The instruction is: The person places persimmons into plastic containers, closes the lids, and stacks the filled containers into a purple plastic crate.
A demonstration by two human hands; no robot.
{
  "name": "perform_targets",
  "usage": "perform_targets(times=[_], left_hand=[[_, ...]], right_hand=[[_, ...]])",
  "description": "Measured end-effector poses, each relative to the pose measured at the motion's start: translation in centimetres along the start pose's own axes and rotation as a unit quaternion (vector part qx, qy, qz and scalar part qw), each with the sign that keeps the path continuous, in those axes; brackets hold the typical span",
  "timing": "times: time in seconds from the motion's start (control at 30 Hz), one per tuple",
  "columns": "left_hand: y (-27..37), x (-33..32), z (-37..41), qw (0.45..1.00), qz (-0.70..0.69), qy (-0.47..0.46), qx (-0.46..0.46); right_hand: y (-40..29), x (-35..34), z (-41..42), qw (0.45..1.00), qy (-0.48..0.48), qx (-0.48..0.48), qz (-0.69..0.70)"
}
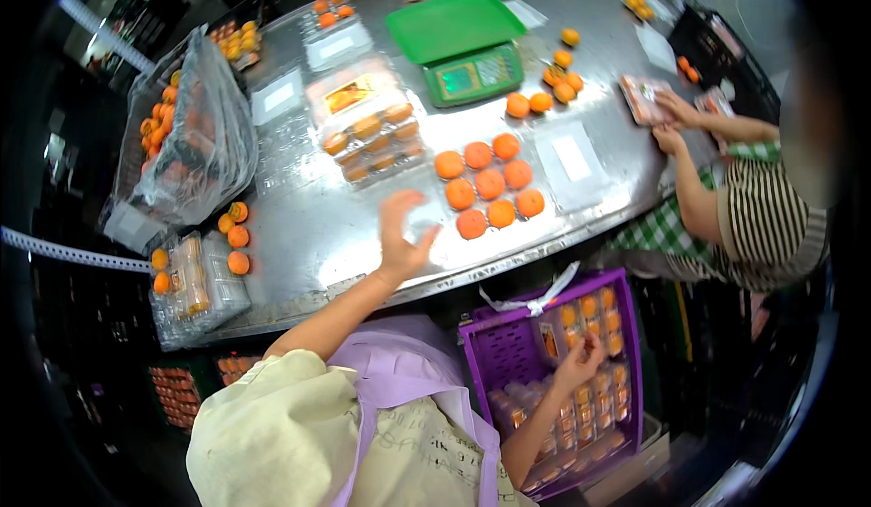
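My left hand (pixel 405 238) is over the front of the steel table (pixel 299 242), fingers apart and holding nothing. Just right of it, several orange persimmons (pixel 490 184) sit in rows in a clear plastic tray. Down at the right, my right hand (pixel 582 361) reaches over a purple plastic crate (pixel 503 350); its fingers are bent at the packed fruit boxes (pixel 592 316), and whether it grips one cannot be told. Behind my left hand stand stacked clear clamshell packs of fruit (pixel 374 133), the upper one bearing a label.
A green weighing scale (pixel 473 75) stands mid-table, with loose persimmons (pixel 541 102) beside it. At left are a plastic-lined crate of fruit (pixel 156 133) and empty clear containers (pixel 228 276). A co-worker (pixel 769 214) at right handles a fruit pack (pixel 643 99). White sheets (pixel 571 160) lie about.
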State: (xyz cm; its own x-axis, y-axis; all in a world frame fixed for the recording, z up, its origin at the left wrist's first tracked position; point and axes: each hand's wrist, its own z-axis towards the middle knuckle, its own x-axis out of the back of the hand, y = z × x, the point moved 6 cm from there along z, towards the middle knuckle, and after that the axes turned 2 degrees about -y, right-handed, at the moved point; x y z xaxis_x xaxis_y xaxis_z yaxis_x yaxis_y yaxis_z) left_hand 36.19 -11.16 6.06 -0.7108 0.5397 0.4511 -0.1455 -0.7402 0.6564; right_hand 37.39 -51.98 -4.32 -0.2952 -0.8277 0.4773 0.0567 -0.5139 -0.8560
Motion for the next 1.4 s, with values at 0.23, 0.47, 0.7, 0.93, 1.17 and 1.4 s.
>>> perform_targets(times=[0.23, 0.47, 0.7, 0.93, 1.17, 1.4], left_hand=[[-17.5, 12.2, 0.6, 0.883, -0.169, 0.236, 0.368], [-23.3, 14.2, 13.1, 0.971, 0.051, 0.052, 0.228], [-31.4, 8.4, 22.3, 0.819, 0.001, -0.461, 0.343], [-32.5, 6.0, 21.5, 0.716, -0.147, -0.553, 0.401], [-35.3, 5.1, 20.1, 0.676, -0.235, -0.536, 0.447], [-34.5, 6.5, 16.9, 0.693, -0.279, -0.505, 0.433]], right_hand=[[-15.8, -18.3, 4.5, 0.947, -0.251, 0.029, 0.2], [-18.2, -35.6, 0.1, 0.77, -0.472, -0.3, 0.307], [-18.3, -42.3, -6.5, 0.691, -0.403, -0.462, 0.382], [-19.8, -43.8, -6.5, 0.702, -0.376, -0.44, 0.414], [-19.7, -45.0, -6.3, 0.69, -0.34, -0.463, 0.44], [-19.5, -44.8, -5.7, 0.713, -0.365, -0.458, 0.385]])
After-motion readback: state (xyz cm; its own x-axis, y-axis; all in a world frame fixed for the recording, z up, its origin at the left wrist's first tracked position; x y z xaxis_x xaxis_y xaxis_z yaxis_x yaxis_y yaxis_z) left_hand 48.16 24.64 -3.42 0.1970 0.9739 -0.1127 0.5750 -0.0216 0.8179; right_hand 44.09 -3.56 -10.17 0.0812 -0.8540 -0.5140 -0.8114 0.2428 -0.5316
